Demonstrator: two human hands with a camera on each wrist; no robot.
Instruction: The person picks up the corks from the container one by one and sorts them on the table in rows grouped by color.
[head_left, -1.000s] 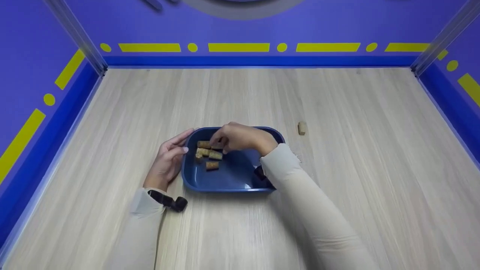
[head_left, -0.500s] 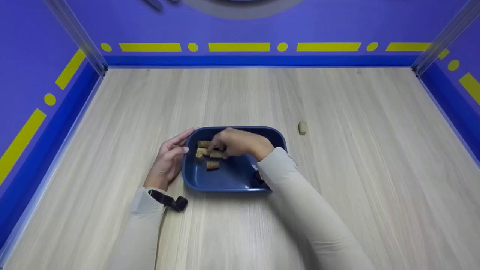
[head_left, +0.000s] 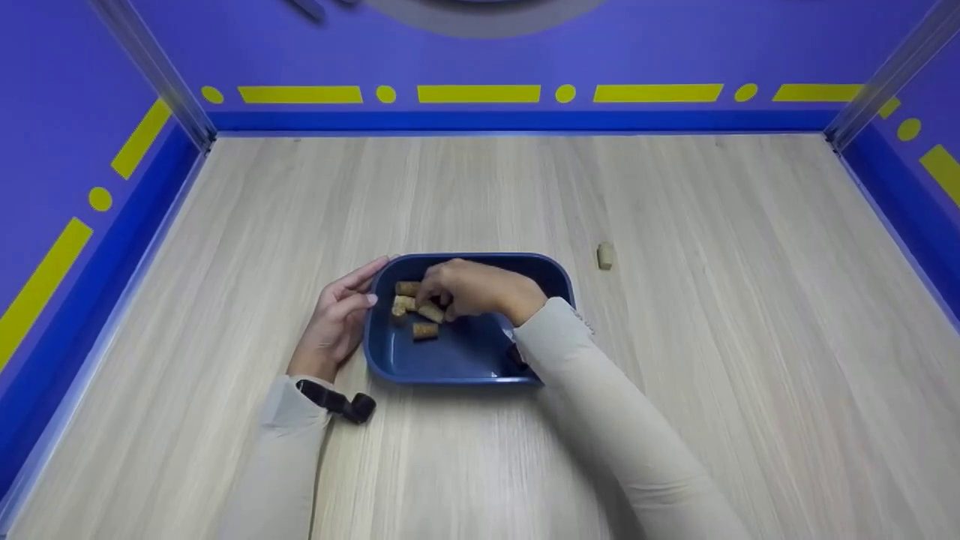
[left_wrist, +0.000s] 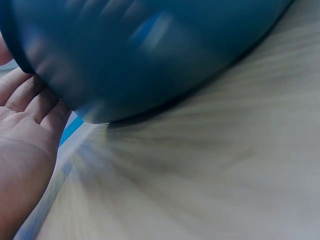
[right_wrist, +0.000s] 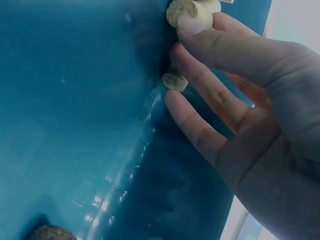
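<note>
A dark blue plastic tub point(head_left: 465, 381) stands on the table with several wine corks gathered at its left end. My right hand point(head_left: 480, 289) reaches into it and pinches a cork point(right_wrist: 187, 12) between thumb and fingers; in the head view this cork sits tilted under the fingertips. Other fingers spread below, near a second cork point(right_wrist: 175, 81). More corks lie close by, one at the back wall point(head_left: 407, 288) and one nearer the front point(head_left: 425, 331). My left hand point(head_left: 334, 322) holds the tub's left side, thumb at the rim, fingers along the outer wall.
One loose cork point(head_left: 605, 256) stands on the wood-grain table point(head_left: 712, 315), to the right of the tub. Blue panels point(head_left: 480, 64) with yellow marks wall off the back and both sides. A black wrist camera point(head_left: 358, 408) sits by the left cuff.
My right hand has dipped slightly lower and nearer in the tub, and the cork under its fingertips has turned and tilted. The left hand and tub have stayed in place.
</note>
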